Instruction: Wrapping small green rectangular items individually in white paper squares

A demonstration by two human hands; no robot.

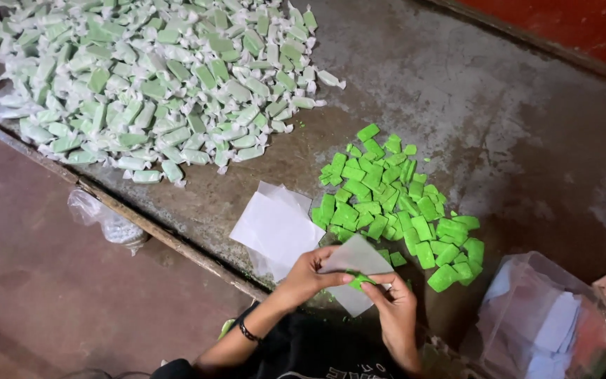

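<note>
Your left hand [310,275] and right hand [395,309] meet over the near edge of the grey, stained counter [457,91], both grips pressed onto one thin white square of wrapping paper [356,265]. A small bright-green candy block [358,281] sits on that paper between your fingertips, its long axis running from one hand toward the other, the left thumb slightly nearer. Just beyond the paper lies the loose pile of unwrapped green blocks [394,203]; just left of it, a stack of white paper sheets [275,228]; well beyond, the heap of wrapped candies [149,77].
</note>
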